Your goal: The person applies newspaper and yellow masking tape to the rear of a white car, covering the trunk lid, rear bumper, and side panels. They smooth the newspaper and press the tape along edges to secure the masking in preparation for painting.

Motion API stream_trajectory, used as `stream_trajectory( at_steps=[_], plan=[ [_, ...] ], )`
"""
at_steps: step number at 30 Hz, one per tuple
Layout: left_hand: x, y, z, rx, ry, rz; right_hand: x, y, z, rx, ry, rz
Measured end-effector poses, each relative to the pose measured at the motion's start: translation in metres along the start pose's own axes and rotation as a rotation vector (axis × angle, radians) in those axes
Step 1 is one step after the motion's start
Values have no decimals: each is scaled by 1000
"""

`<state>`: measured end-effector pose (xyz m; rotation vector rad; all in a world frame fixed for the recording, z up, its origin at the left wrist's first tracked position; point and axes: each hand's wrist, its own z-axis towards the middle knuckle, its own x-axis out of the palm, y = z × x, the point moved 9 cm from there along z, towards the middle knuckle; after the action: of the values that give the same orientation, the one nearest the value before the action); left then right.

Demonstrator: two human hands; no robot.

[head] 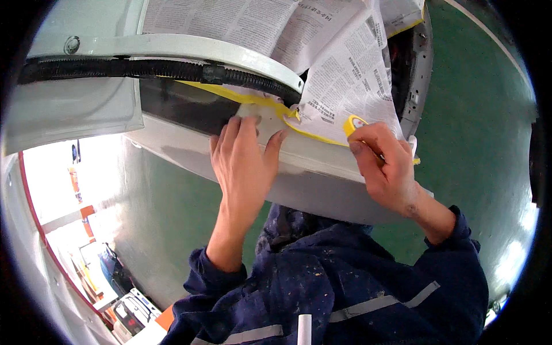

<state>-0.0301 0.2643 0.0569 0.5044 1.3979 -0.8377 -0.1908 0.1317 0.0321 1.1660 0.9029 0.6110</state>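
My right hand (384,161) grips a roll of yellow masking tape (354,125) above the edge of a pale car body panel (319,159). My left hand (243,159) lies on the panel further left, thumb spread and fingertips near a dark patch of its surface. Sheets of newspaper (349,82) cover the area behind the panel's edge. A strip of yellow tape (312,137) runs along the paper's lower border, with a crumpled, raised bit of tape (295,114) between my hands. The tape's far end under my right hand is partly hidden.
A curved metal hinge arm (172,45) and a black corrugated conduit (172,70) cross above my left hand. A pale raised panel (73,112) stands at left. Green floor (465,129) lies right of the car. Equipment (133,315) stands at lower left.
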Motion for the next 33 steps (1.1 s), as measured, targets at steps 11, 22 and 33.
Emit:
stream_trajectory(
  at_steps=[11,22,33],
  plan=[
    [26,-15,-4,28,60,-126,20,11,3,-91,211,26],
    [14,-2,5,146,82,339,53,25,10,-242,361,-162],
    [9,3,-3,192,60,325,69,19,7,-235,361,-210]
  ],
)
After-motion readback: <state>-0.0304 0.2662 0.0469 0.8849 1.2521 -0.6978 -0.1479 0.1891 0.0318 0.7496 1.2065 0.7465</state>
